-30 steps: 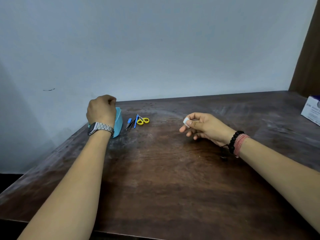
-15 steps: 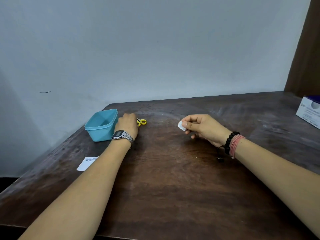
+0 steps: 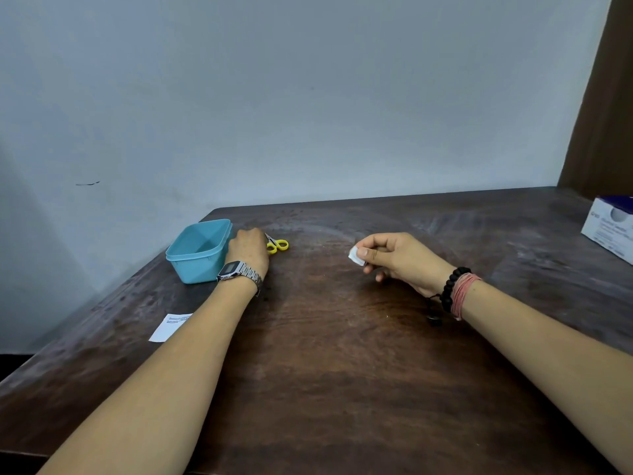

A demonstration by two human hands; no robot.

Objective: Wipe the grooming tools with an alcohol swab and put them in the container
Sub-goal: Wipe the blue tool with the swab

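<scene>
1. Left hand [image 3: 247, 247] rests between the blue container [image 3: 197, 257] and yellow scissors [image 3: 278, 245] (grip hidden, cannot tell).
2. Right hand [image 3: 397, 257] pinches the white swab [image 3: 355, 255] above the table [image 3: 342, 371].

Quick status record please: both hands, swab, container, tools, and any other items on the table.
left hand: on the table beside the container, over the tools; grip hidden
right hand: pinches the swab above the table
swab: white, folded, at the fingertips
container: blue, open, looks empty
scissors: yellow handles, on the table
other tools: hidden
paper slip: near left edge
box: far right
</scene>
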